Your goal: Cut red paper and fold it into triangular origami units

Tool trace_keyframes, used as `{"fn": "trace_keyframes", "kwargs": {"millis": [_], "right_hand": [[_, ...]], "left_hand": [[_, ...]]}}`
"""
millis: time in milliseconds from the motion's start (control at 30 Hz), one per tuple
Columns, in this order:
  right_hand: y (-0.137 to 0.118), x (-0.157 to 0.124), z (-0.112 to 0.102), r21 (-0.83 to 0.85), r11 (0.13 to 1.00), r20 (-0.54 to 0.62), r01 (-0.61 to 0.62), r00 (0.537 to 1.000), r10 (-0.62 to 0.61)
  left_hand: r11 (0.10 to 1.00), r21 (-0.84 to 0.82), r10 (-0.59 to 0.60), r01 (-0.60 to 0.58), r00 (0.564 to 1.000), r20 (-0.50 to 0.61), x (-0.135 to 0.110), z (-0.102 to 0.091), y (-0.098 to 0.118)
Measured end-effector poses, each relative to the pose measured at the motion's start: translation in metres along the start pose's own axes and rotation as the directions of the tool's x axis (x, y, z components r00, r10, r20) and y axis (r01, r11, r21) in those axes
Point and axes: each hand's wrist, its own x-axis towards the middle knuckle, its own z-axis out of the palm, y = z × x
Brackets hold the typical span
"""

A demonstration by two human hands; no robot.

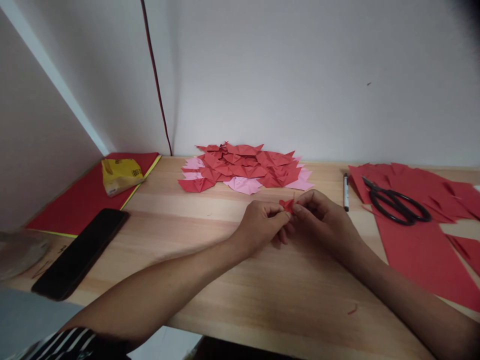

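A small folded piece of red paper (pixel 287 205) is pinched between my two hands, above the middle of the wooden table. My left hand (pixel 264 221) grips it from the left with thumb and fingers. From the right, the thumb and fingertips of my right hand (pixel 321 215) close on its other side. Much of the piece is hidden by my fingers. Just beyond my hands, against the wall, lies a pile of folded red paper pieces (pixel 243 162), with several pink folded pieces (pixel 243 185) among them.
Black-handled scissors (pixel 399 202) lie on red paper sheets (pixel 420 255) at the right, beside a marker pen (pixel 345 192). On the left are a black phone (pixel 80 255), a red sheet stack (pixel 71 202) and a yellow packet (pixel 122 175). A red scrap (pixel 353 310) lies near the front edge.
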Motion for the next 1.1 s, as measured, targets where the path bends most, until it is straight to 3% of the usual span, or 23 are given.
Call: {"fn": "trace_keyframes", "kwargs": {"millis": [167, 500, 700, 867, 1100], "right_hand": [[0.0032, 0.0029, -0.0026, 0.027, 0.998, 0.039, -0.049, 0.998, 0.047], [-0.0010, 0.0033, -0.0077, -0.166, 0.986, 0.116, 0.009, 0.993, 0.010], [0.0014, 0.0029, -0.0072, 0.026, 0.999, 0.220, -0.039, 0.975, 0.032], [0.0033, 0.0026, -0.0069, 0.082, 0.991, 0.245, -0.102, 0.966, 0.079], [0.0045, 0.0010, -0.0064, 0.063, 0.998, 0.231, -0.017, 0.973, 0.002]], "left_hand": [[1.000, -0.004, 0.019, -0.019, 1.000, -0.012, -0.0007, 0.0003, 0.0002], [0.997, -0.062, 0.042, -0.043, 0.999, -0.024, 0.0000, 0.0012, 0.0042], [0.998, -0.040, 0.044, -0.043, 0.999, 0.014, 0.0002, -0.0002, 0.0027], [0.999, 0.011, 0.049, -0.049, 0.999, 0.012, -0.0009, 0.0004, 0.0010], [0.998, 0.046, 0.054, -0.054, 0.999, 0.001, -0.0006, 0.0008, -0.0001]]}}
